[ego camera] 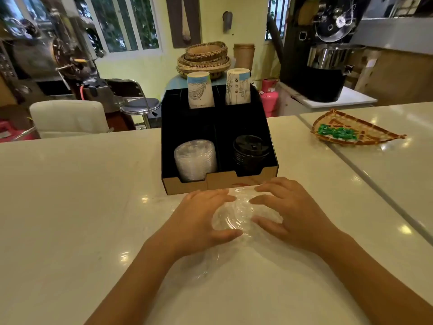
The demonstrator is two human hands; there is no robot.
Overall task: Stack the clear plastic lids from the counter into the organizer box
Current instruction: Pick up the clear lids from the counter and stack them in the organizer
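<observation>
A bunch of clear plastic lids [239, 213] lies on the pale counter just in front of the organizer box [220, 181]. My left hand [199, 219] cups the bunch from the left, thumb under its near edge. My right hand [290, 212] presses it from the right, fingers spread over the top. The black box has a cardboard front; its front left compartment holds a stack of clear lids [195, 159] standing on edge. More clear plastic [206, 266] lies flat on the counter below my left wrist.
Black lids [250, 151] fill the box's front right compartment. Two stacks of paper cups [200, 90] [237, 87] stand in its back compartments. A woven tray with green packets [351, 132] sits on the counter at the right. A seam [351, 160] divides the counter there.
</observation>
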